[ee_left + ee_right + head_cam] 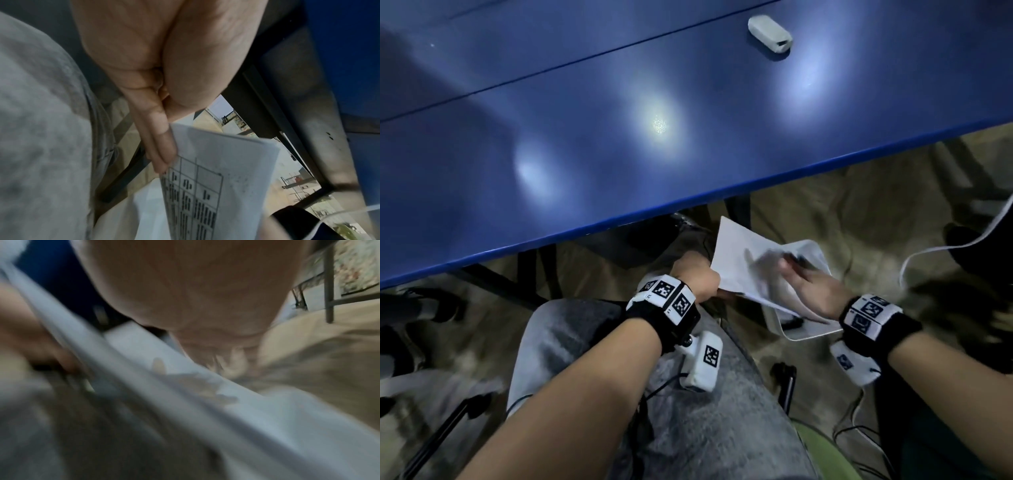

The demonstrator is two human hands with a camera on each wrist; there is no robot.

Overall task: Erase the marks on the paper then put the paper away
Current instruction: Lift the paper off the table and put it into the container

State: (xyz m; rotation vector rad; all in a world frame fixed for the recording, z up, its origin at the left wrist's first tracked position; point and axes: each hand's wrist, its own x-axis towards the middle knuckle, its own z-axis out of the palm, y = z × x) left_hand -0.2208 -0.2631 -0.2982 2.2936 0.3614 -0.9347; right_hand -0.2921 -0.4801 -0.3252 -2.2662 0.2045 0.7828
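A white paper (739, 253) with a printed table (205, 186) hangs below the blue table's front edge, above my lap. My left hand (697, 274) pinches its near left edge between thumb and fingers (162, 146). Part of the sheet overlaps a clear plastic folder (810, 334) to its right. My right hand (801, 284) lies on the paper and folder with fingers stretched forward, blurred by motion. The right wrist view shows only blurred white sheet (144, 356) and palm. A white eraser (770, 34) lies on the table's far right.
The blue table (585, 137) fills the upper view, with black frame bars beneath. My grey trouser leg (688, 411) is under the hands. A white cable (945, 246) loops at the right. A black rod (787, 383) stands by a green seat (822, 455).
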